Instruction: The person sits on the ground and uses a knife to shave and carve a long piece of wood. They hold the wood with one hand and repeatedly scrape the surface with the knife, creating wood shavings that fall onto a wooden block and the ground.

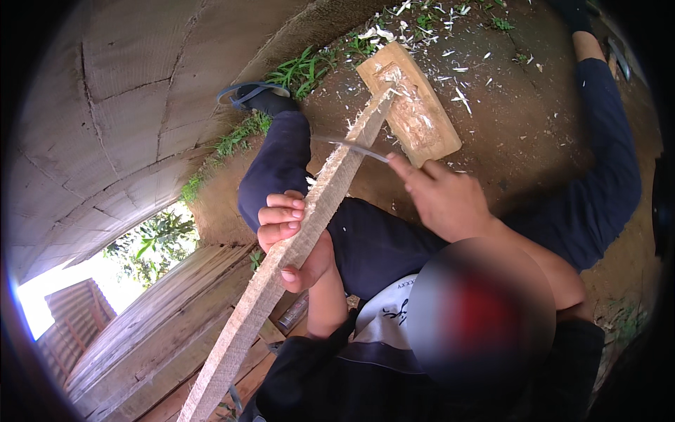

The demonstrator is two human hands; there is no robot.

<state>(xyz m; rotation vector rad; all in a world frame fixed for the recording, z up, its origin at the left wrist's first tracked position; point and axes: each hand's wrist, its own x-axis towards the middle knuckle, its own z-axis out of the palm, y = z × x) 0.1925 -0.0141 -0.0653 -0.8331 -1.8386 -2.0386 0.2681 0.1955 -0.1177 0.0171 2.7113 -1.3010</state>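
Note:
A long, rough-sawn wooden stick (330, 184) slants from the lower left up to the middle of the view, narrowing at its far end. My left hand (295, 243) is wrapped round it about midway. In my right hand (450, 197) is a knife, its handle hidden by my fingers. The thin knife blade (362, 150) lies across the stick near the tapered end, touching the wood. Frayed shavings cling along the stick's left edge. Beneath its tip is a thick wooden block (441, 144) with a rough, hollowed face, where the tip appears to rest.
Pale wood chips (460, 98) are scattered over the dirt ground (506, 119) at the far side. A wall of large panels (126, 105) rises on the left, with grass (299, 70) at its foot. Stacked timber (162, 316) lies lower left. My legs in dark trousers (278, 151) spread either side of the block.

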